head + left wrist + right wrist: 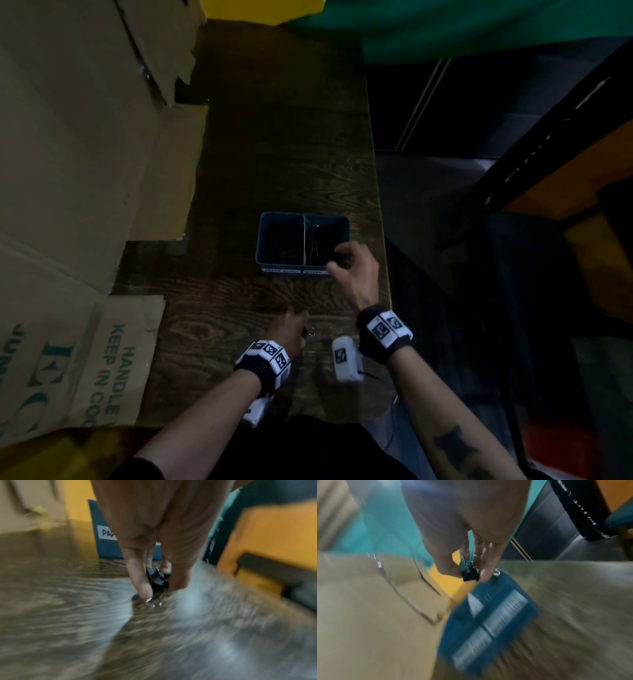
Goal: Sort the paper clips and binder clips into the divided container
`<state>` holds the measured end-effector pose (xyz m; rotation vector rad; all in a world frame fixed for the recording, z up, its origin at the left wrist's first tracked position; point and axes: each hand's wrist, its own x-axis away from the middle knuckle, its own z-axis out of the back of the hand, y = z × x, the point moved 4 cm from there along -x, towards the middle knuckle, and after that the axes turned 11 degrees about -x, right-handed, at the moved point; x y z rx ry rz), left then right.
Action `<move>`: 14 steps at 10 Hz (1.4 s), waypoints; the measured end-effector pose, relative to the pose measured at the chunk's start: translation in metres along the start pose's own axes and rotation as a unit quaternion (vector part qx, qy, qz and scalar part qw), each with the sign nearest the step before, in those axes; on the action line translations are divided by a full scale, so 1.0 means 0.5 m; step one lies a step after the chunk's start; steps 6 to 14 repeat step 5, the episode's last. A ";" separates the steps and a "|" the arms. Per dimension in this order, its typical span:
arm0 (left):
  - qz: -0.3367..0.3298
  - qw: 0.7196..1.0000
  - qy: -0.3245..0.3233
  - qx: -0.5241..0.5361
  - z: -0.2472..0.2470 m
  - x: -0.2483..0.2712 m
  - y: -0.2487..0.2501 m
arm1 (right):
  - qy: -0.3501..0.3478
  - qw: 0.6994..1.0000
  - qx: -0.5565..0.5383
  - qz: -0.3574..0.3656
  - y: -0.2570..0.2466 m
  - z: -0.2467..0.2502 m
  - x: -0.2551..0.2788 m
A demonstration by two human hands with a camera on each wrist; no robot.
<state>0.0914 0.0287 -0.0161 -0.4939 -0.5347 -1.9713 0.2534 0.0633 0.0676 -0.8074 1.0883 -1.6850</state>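
- Right hand (352,265): pinches a black binder clip (469,573) between thumb and fingers (487,566). The hand sits over the near right corner of the bin's right compartment. The wrist view is blurred; the clip's black body shows clearly, a glint of wire beside the fingertip less so.
- Left hand (290,327): low on the table, fingers pointing down. It grasps a second clip (157,578), black, between thumb and fingers (137,572). The clip's wire loops (154,603) lie just below the fingertips, at or touching the wood; contact cannot be confirmed through the blur.
- Bin (279,219): blue, rectangular, split by one upright divider (304,240) into left and right compartments. It stands ahead of the left hand and directly under the right hand.
- Bin contents: a loose clip (313,248) lies in the right compartment, just left of the right hand, against the divider. The left compartment is too dark to read.
- Labels (281,271): white strips on the bin's near wall; the left wrist view shows the letters "PAP" on one.
- Table (274,137): dark wood grain, bearing the bin and the left hand.
- Cartons (85,137): brown cardboard, well left of both hands.
- Wristbands (265,358): black with white coded tags, one per wrist.
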 end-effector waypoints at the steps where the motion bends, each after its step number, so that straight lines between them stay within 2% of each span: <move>1: 0.002 0.996 0.022 0.082 0.032 0.009 0.003 | 0.004 1.000 -0.001 0.013 -0.030 0.014 -0.055; 2: -0.003 0.986 0.094 0.138 0.100 0.003 0.014 | 0.041 0.999 0.003 0.005 -0.014 0.032 -0.066; 3: -0.002 0.975 0.165 0.149 0.192 -0.015 0.025 | 0.076 0.996 -0.019 -0.030 0.019 0.055 -0.032; 4: -0.020 0.965 0.199 0.170 0.264 -0.056 0.032 | 0.082 0.993 -0.030 -0.073 0.058 0.073 0.011; 5: -0.022 0.967 0.180 0.180 0.288 -0.093 0.034 | 0.062 0.992 -0.017 -0.111 0.095 0.083 0.042; 14: -0.022 0.967 0.180 0.180 0.288 -0.093 0.034 | 0.062 0.992 -0.017 -0.111 0.095 0.083 0.042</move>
